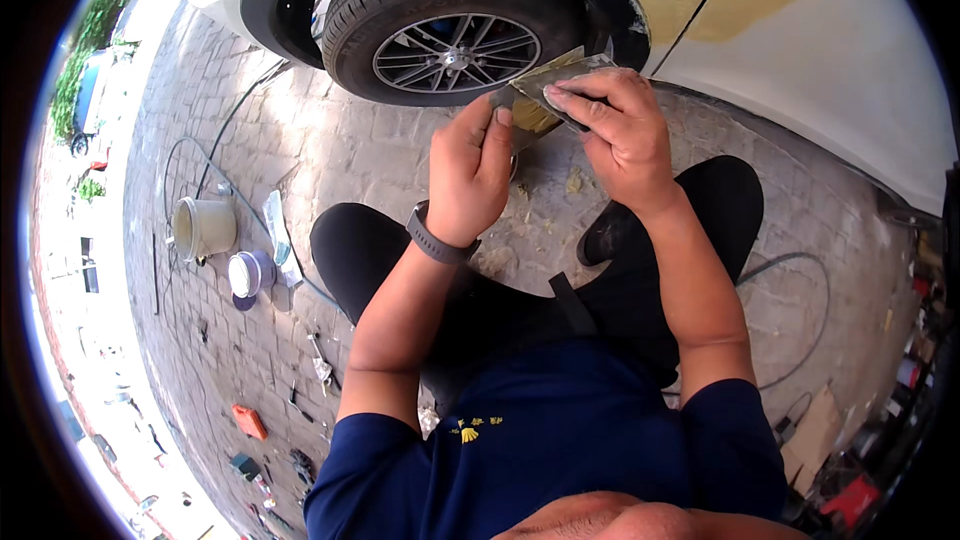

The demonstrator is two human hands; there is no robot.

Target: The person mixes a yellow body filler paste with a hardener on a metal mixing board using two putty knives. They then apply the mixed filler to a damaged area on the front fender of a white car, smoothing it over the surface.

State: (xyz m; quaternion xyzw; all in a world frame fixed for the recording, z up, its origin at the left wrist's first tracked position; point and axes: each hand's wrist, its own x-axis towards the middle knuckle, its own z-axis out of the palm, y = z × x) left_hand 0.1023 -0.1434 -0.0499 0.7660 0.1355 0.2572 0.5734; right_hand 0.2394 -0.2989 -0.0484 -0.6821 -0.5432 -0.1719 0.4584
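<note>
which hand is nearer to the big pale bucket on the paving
The left. The left hand is up and to the right of the pale bucket in the picture; the right hand is farther right, beyond the left one.

Both forearms [708,275] reach forward — elbows [383,368] bent. The left hand [468,168] curls, thumb [496,145] upright. The right hand [628,138] pinches, fingers [597,110] angled leftward.

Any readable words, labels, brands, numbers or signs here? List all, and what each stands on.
Navy-blue fabric T-shirt: small yellow characters by a yellow fan-shaped emblem; too small to read reliably.
Black rubber tyre: faint sidewall lettering, too blurred to read.
Nothing else legible.
</note>
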